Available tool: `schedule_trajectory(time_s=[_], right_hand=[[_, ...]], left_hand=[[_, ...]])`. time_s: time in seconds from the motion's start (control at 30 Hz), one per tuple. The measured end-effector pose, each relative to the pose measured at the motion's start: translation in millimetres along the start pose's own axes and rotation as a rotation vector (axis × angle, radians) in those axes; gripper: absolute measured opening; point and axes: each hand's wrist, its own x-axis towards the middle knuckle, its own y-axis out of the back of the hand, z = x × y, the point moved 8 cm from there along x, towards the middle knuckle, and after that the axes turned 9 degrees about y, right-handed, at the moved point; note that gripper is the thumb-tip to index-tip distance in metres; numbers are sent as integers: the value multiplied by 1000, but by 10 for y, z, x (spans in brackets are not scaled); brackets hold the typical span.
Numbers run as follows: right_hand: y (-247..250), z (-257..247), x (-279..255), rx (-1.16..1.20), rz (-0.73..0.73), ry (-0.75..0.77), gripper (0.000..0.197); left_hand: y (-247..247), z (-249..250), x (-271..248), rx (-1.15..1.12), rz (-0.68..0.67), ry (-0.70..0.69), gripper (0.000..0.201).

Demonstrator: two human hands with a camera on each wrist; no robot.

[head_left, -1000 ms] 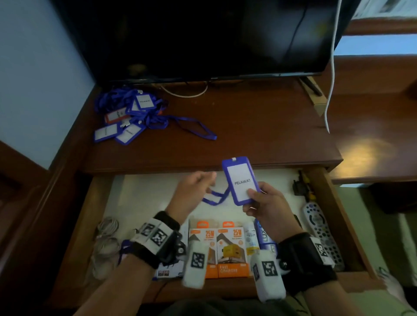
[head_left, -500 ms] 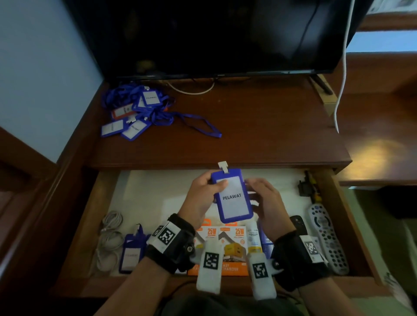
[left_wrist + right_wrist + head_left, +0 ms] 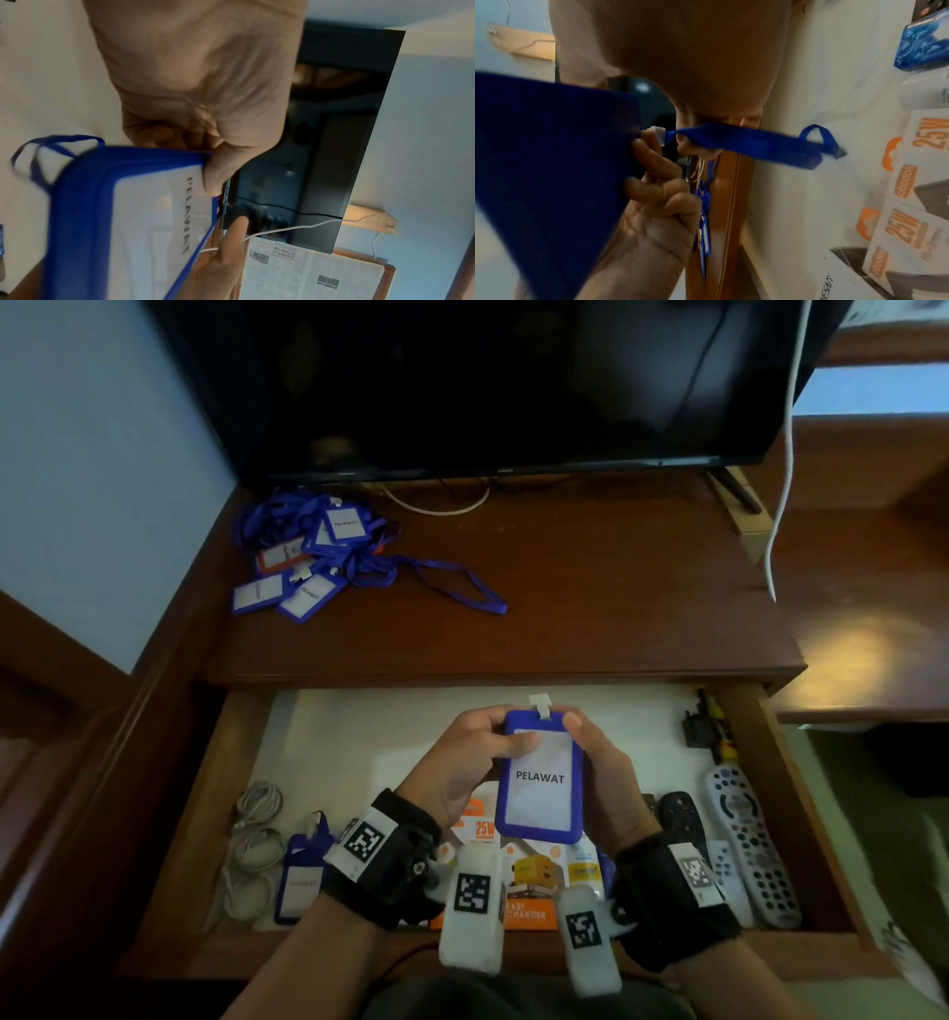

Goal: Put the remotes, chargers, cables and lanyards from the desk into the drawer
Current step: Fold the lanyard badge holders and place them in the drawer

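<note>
Both my hands hold a blue badge marked PELAWAT above the open drawer, face up. My left hand pinches its top-left corner, thumb on the face, fingers curled behind; my right hand curls round the right edge w/ fingers behind. The right wrist view shows the strap trailing loose from the clip, behind the badge.

Risks, as I judge them: the loose strap could snag on the boxes below or hang over the drawer front and jam it on closing. Dropping the badge flat onto the boxes could leave the stack too high.

In the drawer: pale cables at 9 o'clock, another blue badge just beside them, orange 25W charger boxes at 6 o'clock under my wrists, remotes at 3 o'clock, a dark plug at 2 o'clock. The back half shows bare liner.

On the desk, a pile of lanyards at 10 o'clock isn't in yet.
</note>
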Motion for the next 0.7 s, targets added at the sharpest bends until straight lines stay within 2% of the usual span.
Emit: schedule_trajectory(time_s=[0.07,0.17,0.23,0.4,0.57,0.7], right_hand=[[-17,47,-14,0,-27,-29,85],[-36,70,-50,-90,-55,-58,52],[-67,74,-64,-166,-73,-62,43],[-105,-4,-23,-306,-41,2,11],[-137,-117,-26,-448,-37,71,13],[-220,-166,-30,-527,-60,125,18]], left_hand=[[78,27,15,-30,60,-31,22],[224,81,20,-152,183,-108,22],[299,112,2,-232,244,-173,22],[427,110,-29,-399,315,-270,21],[554,89,-38,-431,288,-265,21],[577,16,-13,-499,318,-237,20]])
